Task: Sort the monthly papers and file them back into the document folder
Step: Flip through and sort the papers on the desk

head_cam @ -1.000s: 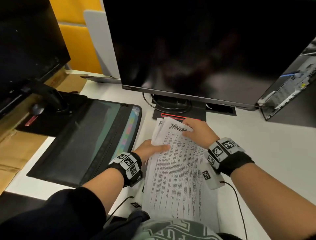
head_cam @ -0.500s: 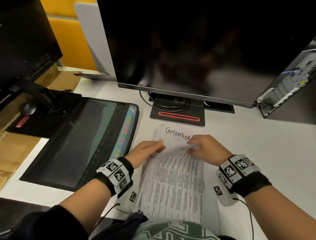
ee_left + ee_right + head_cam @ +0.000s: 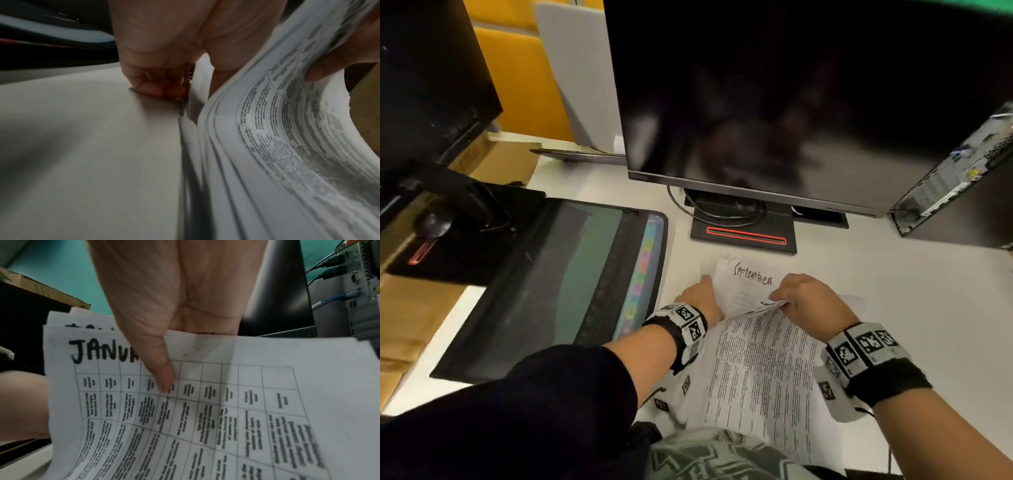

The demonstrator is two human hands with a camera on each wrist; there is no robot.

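Currently the right hand (image 3: 810, 301) is pinching the far edge of several upper sheets (image 3: 760, 363) of the paper stack, thumb (image 3: 162, 374) on the printed face, fingers behind, and is holding that edge curled up off the pile. In the right wrist view the sheet under the thumb is showing a handwritten "JANU…" heading above a printed grid.

Just beyond the right hand's knuckles, the September sheet (image 3: 743, 284) is lying flat on the worktop (image 3: 893, 308), heading exposed.

The left hand (image 3: 700, 298) is resting beside the stack's left edge, fingers curled under and knuckles down on the worktop in the left wrist view (image 3: 164, 68); thumb appears to be lying against the paper edge, though whether it is gripping a sheet cannot be told.

Outward to the left of the left hand, the document folder (image 3: 571, 284) is lying open on the worktop, coloured tabs (image 3: 642, 274) running along its near-right side, close to the stack but not touching it.

Beyond both hands, a monitor (image 3: 774, 102) is standing on a base with a red-outlined slot (image 3: 745, 235). Far right of the right hand, a computer case (image 3: 955, 185) is standing.
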